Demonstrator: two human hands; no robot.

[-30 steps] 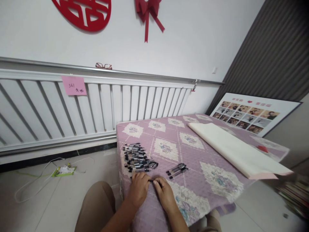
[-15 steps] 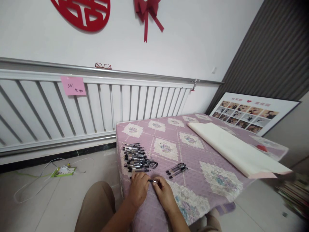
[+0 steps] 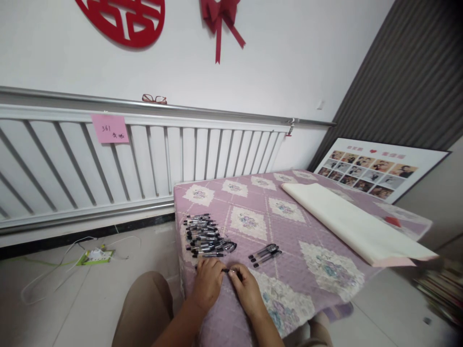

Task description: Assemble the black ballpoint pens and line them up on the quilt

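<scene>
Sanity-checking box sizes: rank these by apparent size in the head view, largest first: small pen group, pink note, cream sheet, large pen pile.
1. Cream sheet
2. Large pen pile
3. Pink note
4. Small pen group

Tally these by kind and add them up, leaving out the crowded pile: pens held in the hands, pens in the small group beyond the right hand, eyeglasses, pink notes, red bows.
Held black pen: 1
Grouped black pens: 3
Eyeglasses: 1
Pink note: 1
Red bow: 1
Total: 7
</scene>
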